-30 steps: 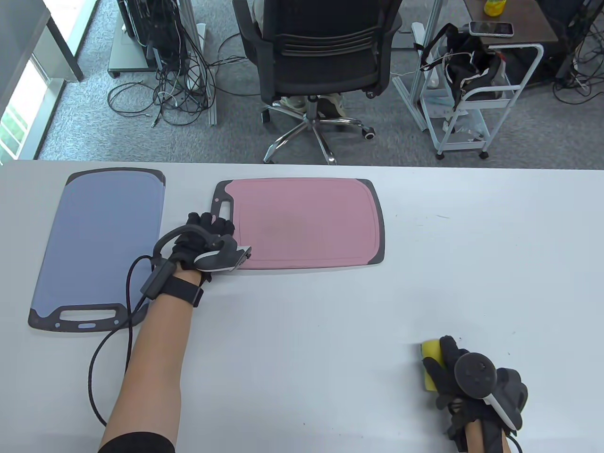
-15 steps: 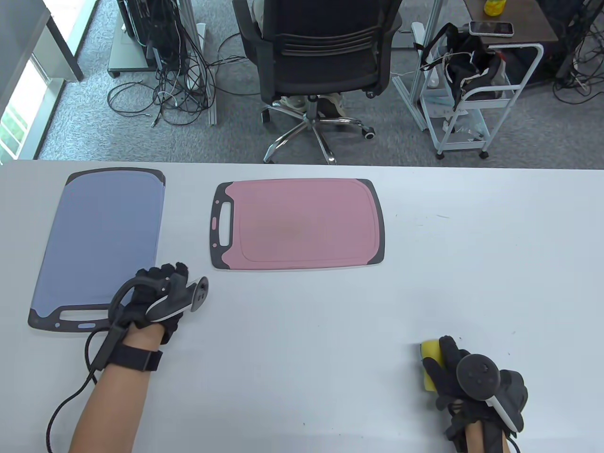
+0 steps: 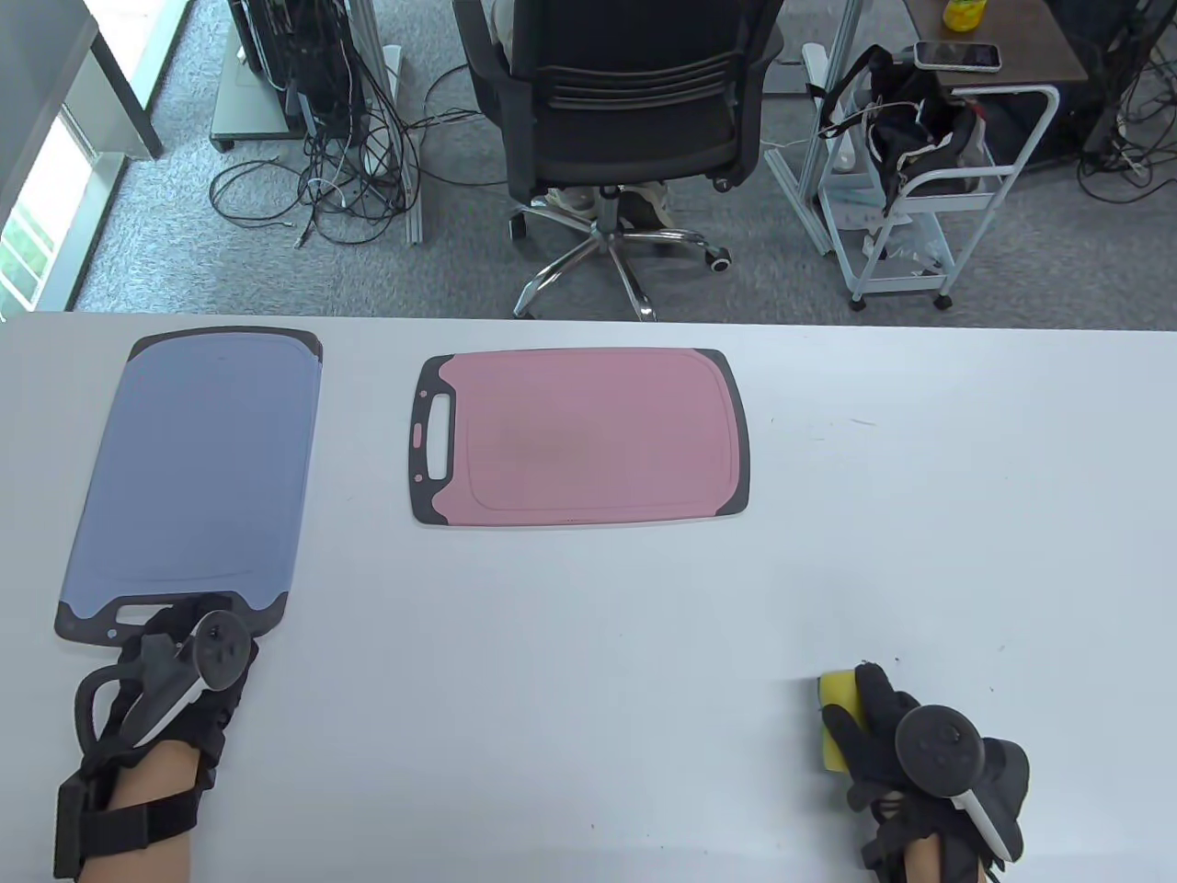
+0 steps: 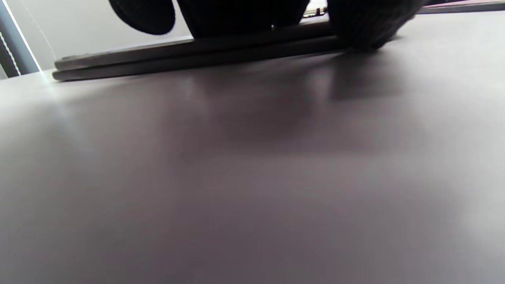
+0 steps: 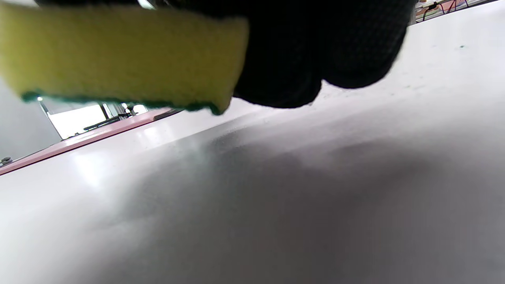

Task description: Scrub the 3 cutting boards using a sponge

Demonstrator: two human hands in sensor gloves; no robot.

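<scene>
Right hand [image 3: 919,745] grips yellow sponge [image 3: 839,727], green underside. Left hand [image 3: 175,671] at blue cutting board [image 3: 202,469] handle; grip unclear. Pink cutting board [image 3: 588,437] flat.

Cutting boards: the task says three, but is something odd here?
Only two colours show from above, the blue board and the pink board. The left wrist view shows two stacked edges under the left hand, so a third probably lies beneath the blue one.

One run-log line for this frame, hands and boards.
left hand: at blue board handle end | right hand: holds sponge | pink board: untouched
</scene>
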